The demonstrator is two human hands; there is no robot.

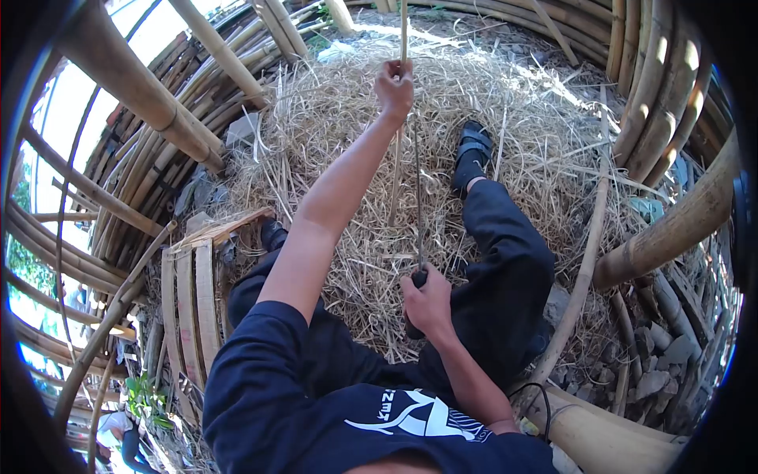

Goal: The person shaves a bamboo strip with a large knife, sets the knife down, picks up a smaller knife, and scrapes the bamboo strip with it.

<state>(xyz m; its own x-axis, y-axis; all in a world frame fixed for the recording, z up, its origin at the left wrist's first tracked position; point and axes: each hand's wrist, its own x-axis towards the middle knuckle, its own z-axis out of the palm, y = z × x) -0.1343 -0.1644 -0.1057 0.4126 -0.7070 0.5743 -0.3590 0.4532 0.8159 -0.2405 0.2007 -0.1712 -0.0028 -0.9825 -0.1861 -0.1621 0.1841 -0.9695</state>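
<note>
Head view shows a person sitting with legs spread over a heap of pale shavings [347, 134], both arms reaching forward. The left hand [394, 87] is stretched far out near the top, its fingers pinched together on a thin bamboo strip [403, 31]. One part of the strip rises upright above the fingers to the top edge; a pale length also hangs below the hand, though whether it is the same piece I cannot tell. Nearer the body, the right hand [429, 302] is closed firmly around the dark handle [419, 278] of a knife [419, 197], the handle's end showing below the fist. Its long, narrow blade points away from the body, toward the left hand, and lies just beside the pale length; whether they touch is unclear.

Dark trousers [505, 237] cover both legs, and a strapped sandal [474, 146] on the right foot rests among the shavings. A slatted wooden crate [185, 292] stands beside the left leg. Stacked bamboo [146, 170] lies at upper left, behind a thick slanting pole [150, 87]. At right, another stout pole [671, 217] leans inward above broken stones [655, 383].
</note>
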